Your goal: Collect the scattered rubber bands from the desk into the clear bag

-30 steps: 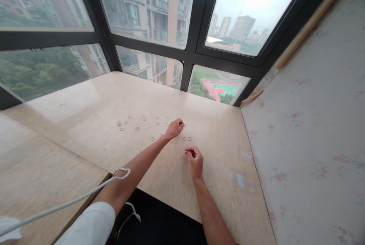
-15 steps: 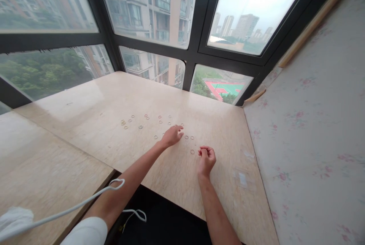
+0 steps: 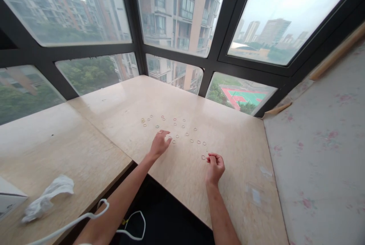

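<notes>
The countertop point(image 3: 168, 100) meets a dark window frame point(image 3: 210, 68) along its far edge and a papered wall point(image 3: 322, 161) along its right edge; its near edge drops to a dark area point(image 3: 173, 211) in front of the person; broad stretches of surface give room across the countertop's far part and along its right part.

The thin rings point(image 3: 183, 127) lie flat and scattered over the countertop's middle; most look dark or pale, a few reddish, one greenish, and yellowish ones sit close together; the left hand point(image 3: 159, 144), over the countertop's middle just beside some rings, has its thumb and fingers spread; the right hand point(image 3: 216, 167), toward the countertop's right part, has its fingers curled and its thumb near the index finger, just beside one ring; whether it pinches anything cannot be told.

A clear packet point(image 3: 256, 195) lies on the countertop's right part; a crumpled tissue point(image 3: 51, 195) and a white box point(image 3: 11, 199) sit on its left section; a white cable point(image 3: 71, 222) crosses its near left edge, in front of the left forearm.
</notes>
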